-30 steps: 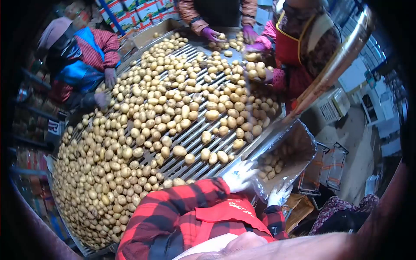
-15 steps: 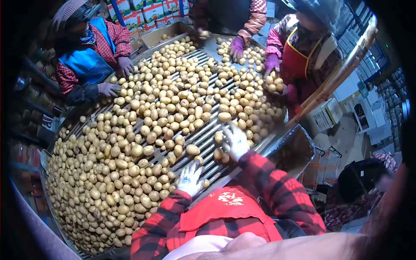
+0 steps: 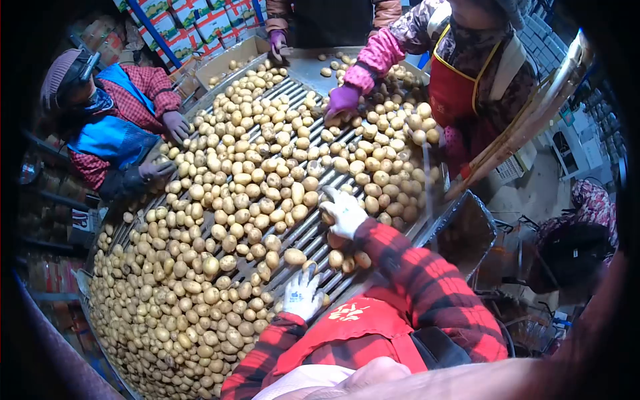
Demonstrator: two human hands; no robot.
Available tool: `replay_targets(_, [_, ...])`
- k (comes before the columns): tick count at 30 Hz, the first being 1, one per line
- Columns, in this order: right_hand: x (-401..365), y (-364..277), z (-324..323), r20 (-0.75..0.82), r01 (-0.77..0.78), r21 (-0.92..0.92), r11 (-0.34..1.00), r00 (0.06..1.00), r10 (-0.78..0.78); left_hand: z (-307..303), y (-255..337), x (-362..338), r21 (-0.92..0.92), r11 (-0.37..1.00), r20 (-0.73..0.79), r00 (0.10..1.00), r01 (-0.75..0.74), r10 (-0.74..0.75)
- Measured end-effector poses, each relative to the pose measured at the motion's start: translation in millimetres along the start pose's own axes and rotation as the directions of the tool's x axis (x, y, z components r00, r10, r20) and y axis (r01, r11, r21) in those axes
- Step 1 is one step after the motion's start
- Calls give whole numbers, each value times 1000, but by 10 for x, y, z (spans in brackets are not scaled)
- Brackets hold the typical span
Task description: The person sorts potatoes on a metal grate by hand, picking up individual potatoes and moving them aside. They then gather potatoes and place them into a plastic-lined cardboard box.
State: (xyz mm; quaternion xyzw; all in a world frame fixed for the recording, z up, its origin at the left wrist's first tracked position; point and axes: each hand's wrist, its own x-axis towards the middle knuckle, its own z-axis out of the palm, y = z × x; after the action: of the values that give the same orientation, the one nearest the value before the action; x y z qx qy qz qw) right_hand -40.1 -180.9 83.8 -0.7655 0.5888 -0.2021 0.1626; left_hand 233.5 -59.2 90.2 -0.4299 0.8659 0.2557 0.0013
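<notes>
Potatoes point(image 3: 240, 233) cover much of a metal roller table point(image 3: 313, 230). My left hand point(image 3: 303, 295), in a white glove, lies low over the rollers with its fingers apart. A single potato point(image 3: 295, 257) sits just beyond its fingertips, and the dense heap is to its left. My right hand point(image 3: 345, 213), also white-gloved, is farther up the rollers, its fingers bent around a potato point(image 3: 327, 218) partly hidden under them. Several potatoes point(image 3: 348, 265) lie on the near side of that hand, by the table's edge.
Across the table a co-worker's purple-gloved hand point(image 3: 343, 101) is among the potatoes. At the left, another person's gloved hand point(image 3: 176, 125) touches the heap. A wooden pole point(image 3: 520, 123) slants at the right, above a lined bin point(image 3: 463, 233). Printed boxes point(image 3: 193, 23) are stacked behind.
My right hand has shifted slightly left and away from me, and more potatoes lie on its near side. My left hand stays low over the rollers. The co-worker at right has reached across the potatoes.
</notes>
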Motion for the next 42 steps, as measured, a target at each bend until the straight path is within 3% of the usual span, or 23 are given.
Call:
replay_targets(2, [-401,-159,-225,-105,-102,181,978,987,122,95,-68,-46,-17,999,-71,997,-29,28])
replay_targets(4, [-844,-182,-527,-129,-220,156,963,962,240,125,-90,-63,-31,999,-86,996,-33,31])
replay_targets(8, [-1803,83,-1096,-256,-575,-50,817,798,546,62,-46,-30,-49,999,-89,996,-21,17])
replay_targets(10, [-2193,379,-1230,-305,-753,-179,633,654,692,82,-29,4,-19,1000,-126,992,-12,9])
replay_targets(11, [-2332,465,-1206,-346,-749,-322,580,663,664,59,-10,15,-4,1000,-84,996,9,-9])
replay_targets(12, [-2379,531,-1193,-388,-727,-457,513,682,621,34,6,74,11,999,-54,998,31,-31])
replay_targets(13, [-2199,256,-1275,-382,-622,-451,640,783,491,34,25,127,23,999,-61,998,35,-33])
replay_targets(16, [-1766,-330,-690,-173,-227,-169,959,965,198,-5,98,137,25,997,-21,997,74,-73])
replay_targets(17, [-1600,-494,-519,62,-61,-43,997,996,64,-4,104,109,27,999,-59,997,47,-45])
replay_targets(19, [-1439,-683,-4,306,199,-105,974,939,-159,-29,109,-1,-30,1000,-67,998,6,-8])
replay_targets(20, [-1333,-663,66,364,239,-114,964,913,-183,-135,129,-86,-86,996,59,998,12,-6])
replay_targets(24, [-771,-338,-45,342,474,-78,877,839,-423,14,28,-42,340,937,-108,987,-75,118])
replay_targets(26, [-437,-21,174,280,533,-57,844,820,-499,154,-57,443,271,961,-320,947,62,29])
replay_targets(28, [36,332,60,251,206,-131,970,953,-169,-99,-79,948,179,977,-484,875,117,-16])
replay_targets(30, [381,621,-225,51,79,-458,886,997,-62,-365,-188,1211,180,979,-564,825,98,21])
replay_targets(32, [579,869,-302,-43,125,-385,914,987,-153,-820,-542,1219,246,960,-601,798,135,41])
replay_targets(33, [609,640,-385,-99,94,-404,910,984,-146,-1225,-612,1210,109,921,-402,863,375,-304])
replay_targets(34, [643,414,-406,-62,128,-321,938,986,-156,-1077,-1098,1155,44,915,-533,784,402,-318])
replay_targets(35, [654,141,-336,-22,214,-193,958,975,-222,-889,-1502,1159,200,809,-734,631,553,-250])
replay_targets(36, [653,-309,-408,12,324,-82,943,946,-324,-979,-1754,1163,13,740,-569,614,672,-547])
replay_targets(37, [668,-342,6,142,405,117,907,897,-419,-1035,-1921,1211,-39,644,-430,569,764,-701])
replay_targets(38, [665,-535,308,73,506,78,859,857,-511,-1157,-2033,1238,4,642,-391,592,767,-705])
replay_targets(42, [1575,-1014,839,61,515,31,857,854,-516,-1429,-2103,1378,-30,632,-305,595,774,-743])
